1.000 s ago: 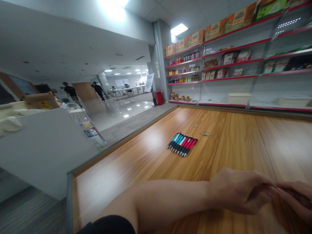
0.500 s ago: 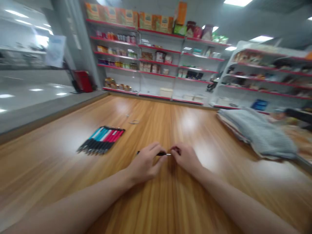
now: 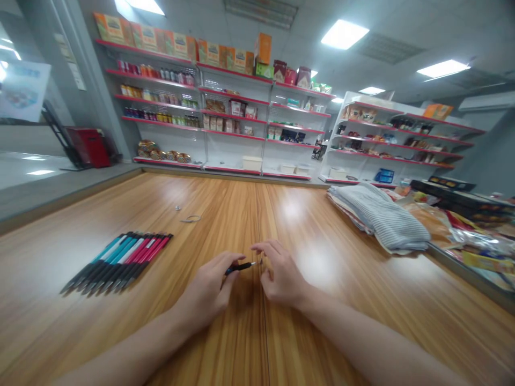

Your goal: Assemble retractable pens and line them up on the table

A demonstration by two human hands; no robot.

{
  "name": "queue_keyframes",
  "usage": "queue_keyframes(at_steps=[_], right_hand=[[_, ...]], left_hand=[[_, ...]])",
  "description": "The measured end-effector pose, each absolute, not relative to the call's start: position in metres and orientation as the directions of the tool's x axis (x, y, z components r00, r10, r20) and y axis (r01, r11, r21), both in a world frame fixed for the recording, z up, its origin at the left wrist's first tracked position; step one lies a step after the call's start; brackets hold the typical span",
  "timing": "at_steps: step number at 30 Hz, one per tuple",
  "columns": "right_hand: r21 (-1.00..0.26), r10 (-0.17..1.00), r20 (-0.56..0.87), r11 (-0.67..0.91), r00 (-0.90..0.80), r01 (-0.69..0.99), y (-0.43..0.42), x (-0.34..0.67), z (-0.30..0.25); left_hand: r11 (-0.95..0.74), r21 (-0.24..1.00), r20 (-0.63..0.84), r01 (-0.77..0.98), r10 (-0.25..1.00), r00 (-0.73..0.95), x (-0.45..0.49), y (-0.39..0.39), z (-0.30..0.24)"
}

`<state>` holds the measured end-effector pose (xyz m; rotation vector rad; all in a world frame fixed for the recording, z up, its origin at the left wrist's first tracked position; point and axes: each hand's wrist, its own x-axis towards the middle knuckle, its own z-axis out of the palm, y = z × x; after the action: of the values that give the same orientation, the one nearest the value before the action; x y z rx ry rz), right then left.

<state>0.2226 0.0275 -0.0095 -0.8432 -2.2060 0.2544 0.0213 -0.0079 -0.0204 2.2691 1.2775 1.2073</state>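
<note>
My left hand (image 3: 209, 281) is closed on a pen (image 3: 240, 267) with a black grip and a silver tip that points right. The rest of its barrel is mostly hidden in the hand, though a bit of blue shows. Just past the pen tip, my right hand (image 3: 284, 276) is open, its thumb and forefinger apart. A tiny dark speck (image 3: 261, 261) shows in that gap; I cannot tell what it is. Left of my hands, several pens (image 3: 120, 260) with blue, white and pink barrels lie side by side in a slanted row, tips toward me.
Beyond the pens lie a thin grey loop (image 3: 191, 219) and a small metallic piece (image 3: 177, 207). Folded grey cloth (image 3: 382, 214) rests at the table's right, beside packaged goods (image 3: 470, 241). Stocked shelves (image 3: 233, 134) stand behind the wooden table (image 3: 237, 343).
My right thumb and forefinger have parted beside the pen tip. The left hand still holds the pen. The whole view has shifted, so the pen row appears nearer and farther left.
</note>
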Motion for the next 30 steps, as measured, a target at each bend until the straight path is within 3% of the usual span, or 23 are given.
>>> queue_keyframes(at_steps=[8, 17, 30], right_hand=[[-0.383, 0.546, 0.588, 0.838, -0.597, 0.389, 0.0245, 0.2168, -0.0089], [-0.393, 0.521, 0.630, 0.854, -0.576, 0.343, 0.0245, 0.2166, -0.0094], [-0.362, 0.502, 0.662, 0.864, -0.557, 0.350, 0.0267, 0.2158, -0.0133]], left_hand=[[-0.533, 0.606, 0.484, 0.591, 0.836, 0.258, 0.0210, -0.0082, -0.0197], [-0.560, 0.454, 0.402, 0.693, 0.823, 0.402, 0.0203, -0.0120, -0.0165], [-0.547, 0.476, 0.303, 0.688, 0.837, 0.456, 0.0199, -0.0111, -0.0143]])
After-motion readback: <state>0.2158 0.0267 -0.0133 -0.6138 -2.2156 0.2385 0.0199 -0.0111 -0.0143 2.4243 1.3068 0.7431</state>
